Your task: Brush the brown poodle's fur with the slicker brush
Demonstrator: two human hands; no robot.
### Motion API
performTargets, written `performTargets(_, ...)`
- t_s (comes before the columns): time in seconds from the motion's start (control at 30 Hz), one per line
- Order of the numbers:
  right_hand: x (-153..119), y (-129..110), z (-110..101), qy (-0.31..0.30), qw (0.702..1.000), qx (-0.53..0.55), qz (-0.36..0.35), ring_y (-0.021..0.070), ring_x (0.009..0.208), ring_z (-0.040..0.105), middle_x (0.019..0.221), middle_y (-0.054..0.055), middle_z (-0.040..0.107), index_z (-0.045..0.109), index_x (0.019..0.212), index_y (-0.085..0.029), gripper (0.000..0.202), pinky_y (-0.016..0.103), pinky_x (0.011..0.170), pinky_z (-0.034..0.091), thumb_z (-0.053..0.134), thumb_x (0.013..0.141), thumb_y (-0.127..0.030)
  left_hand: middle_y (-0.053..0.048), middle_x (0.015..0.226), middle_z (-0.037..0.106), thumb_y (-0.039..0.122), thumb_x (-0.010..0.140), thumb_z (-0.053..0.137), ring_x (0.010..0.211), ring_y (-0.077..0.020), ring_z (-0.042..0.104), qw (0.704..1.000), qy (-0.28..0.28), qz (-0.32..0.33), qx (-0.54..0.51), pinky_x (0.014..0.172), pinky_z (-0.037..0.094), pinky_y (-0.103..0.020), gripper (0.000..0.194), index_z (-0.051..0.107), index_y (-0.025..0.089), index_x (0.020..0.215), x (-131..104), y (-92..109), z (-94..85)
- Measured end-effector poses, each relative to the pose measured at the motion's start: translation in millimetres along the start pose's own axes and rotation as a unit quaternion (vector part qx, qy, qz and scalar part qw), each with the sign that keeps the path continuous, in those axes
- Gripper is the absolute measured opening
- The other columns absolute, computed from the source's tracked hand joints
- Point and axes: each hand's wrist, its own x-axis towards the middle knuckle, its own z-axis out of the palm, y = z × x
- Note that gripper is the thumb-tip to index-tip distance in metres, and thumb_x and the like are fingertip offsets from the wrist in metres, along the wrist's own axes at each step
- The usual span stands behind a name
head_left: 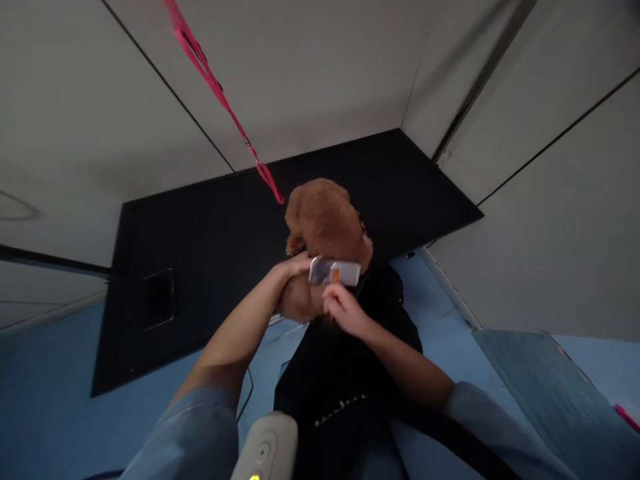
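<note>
A curly brown dog (pixel 325 217) is on a black table (pixel 210 233), close to its front edge. My right hand (pixel 343 308) is closed around the orange handle of a brush (pixel 346 273), whose wide pale head lies across the dog's fur. My left hand (pixel 299 264) rests against the dog's side, just left of the brush head. Its fingers are partly hidden behind the brush and fur, so whether they grip anything does not show.
A pink strap (pixel 233 120) hangs down to just behind the dog. A dark flat object (pixel 159 298) lies on the table's left part. Pale walls (pixel 310 73) stand behind, and a white device (pixel 267 447) is at the bottom.
</note>
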Motion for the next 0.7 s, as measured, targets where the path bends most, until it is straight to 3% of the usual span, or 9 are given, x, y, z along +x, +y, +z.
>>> performTargets(0.07,-0.9,3.3,0.7,0.027,0.998,-0.055,-0.001,0.0074,0.049,0.049,0.058,-0.008,0.05,0.045,0.086,-0.022,0.013,0.017,0.052,0.038,0.044,0.081,-0.01,-0.015,0.106,0.069,0.064,0.059,0.064,0.106,-0.0322,0.06,1.0,0.002,0.005,0.001,0.086,0.048,-0.033,0.064,0.067,0.012,0.096,0.9,-1.1,0.1)
performTargets(0.2,-10.4,13.8,12.3,-0.153,0.984,0.012,0.085,0.0077,0.042,0.046,0.052,-0.008,0.049,0.043,0.077,-0.021,0.017,0.017,0.046,0.036,0.04,0.075,-0.004,-0.012,0.111,0.067,0.052,0.064,0.069,0.116,-0.0299,0.055,0.999,0.035,0.019,0.016,0.095,0.044,-0.029,0.05,0.068,0.015,0.097,1.8,-1.7,-2.6)
performTargets(0.23,-10.3,13.1,10.9,-0.162,0.983,0.034,0.078,0.0076,0.042,0.044,0.053,-0.008,0.048,0.044,0.076,-0.02,0.016,0.017,0.045,0.035,0.039,0.075,-0.005,-0.012,0.11,0.067,0.051,0.065,0.068,0.116,-0.0299,0.055,0.999,0.038,0.012,0.014,0.095,0.043,-0.029,0.047,0.068,0.016,0.096,2.0,-1.9,-2.9)
performTargets(0.27,-8.5,11.1,7.1,-0.136,0.988,0.045,0.055,0.0074,0.042,0.044,0.054,-0.008,0.049,0.044,0.076,-0.02,0.015,0.017,0.046,0.036,0.039,0.076,-0.006,-0.012,0.108,0.068,0.051,0.066,0.067,0.115,-0.0301,0.055,0.999,0.038,0.002,0.012,0.095,0.043,-0.03,0.045,0.068,0.015,0.094,2.3,-2.1,-2.7)
performTargets(0.37,0.0,6.0,-7.4,0.033,0.999,0.01,-0.026,0.0071,0.052,0.048,0.063,-0.006,0.051,0.044,0.074,-0.02,0.013,0.017,0.054,0.039,0.04,0.078,-0.009,-0.011,0.098,0.07,0.048,0.067,0.068,0.105,-0.0293,0.059,0.999,0.032,-0.017,-0.004,0.088,0.046,-0.029,0.04,0.068,0.014,0.087,4.1,-2.9,-1.0)
performTargets(0.4,0.9,6.9,-9.1,0.039,0.999,-0.015,-0.022,0.0072,0.054,0.049,0.064,-0.006,0.052,0.044,0.073,-0.02,0.013,0.018,0.055,0.04,0.04,0.078,-0.008,-0.01,0.094,0.07,0.045,0.067,0.07,0.102,-0.0279,0.06,0.999,0.031,-0.018,-0.012,0.085,0.047,-0.028,0.037,0.068,0.013,0.086,5.0,-3.3,-0.6)
performTargets(0.53,-7.0,19.2,-1.6,-0.165,0.983,-0.023,0.079,0.0069,0.046,0.045,0.057,-0.007,0.049,0.047,0.075,-0.019,0.018,0.017,0.048,0.036,0.039,0.075,-0.003,-0.004,0.08,0.069,0.035,0.068,0.072,0.086,-0.0203,0.061,0.999,0.035,-0.015,-0.028,0.073,0.045,-0.022,0.028,0.067,0.013,0.085,7.6,-7.5,-3.2)
performTargets(0.57,-8.0,21.2,-1.4,-0.176,0.982,-0.009,0.073,0.0067,0.045,0.044,0.058,-0.007,0.05,0.047,0.076,-0.019,0.017,0.017,0.047,0.035,0.039,0.075,-0.004,-0.004,0.074,0.068,0.037,0.07,0.07,0.078,-0.0185,0.06,0.999,0.033,-0.02,-0.023,0.067,0.044,-0.022,0.028,0.067,0.012,0.082,7.3,-9.4,-4.8)
performTargets(0.7,-2.6,21.4,-9.0,0.006,0.999,-0.022,-0.025,0.0072,0.055,0.048,0.067,-0.006,0.052,0.047,0.08,-0.02,0.013,0.018,0.055,0.039,0.039,0.081,-0.009,-0.001,0.049,0.055,0.055,0.074,0.061,0.049,-0.0115,0.044,0.999,0.037,-0.023,-0.005,0.048,0.033,-0.022,0.044,0.064,0.012,0.067,-3.1,-18.6,-13.7)
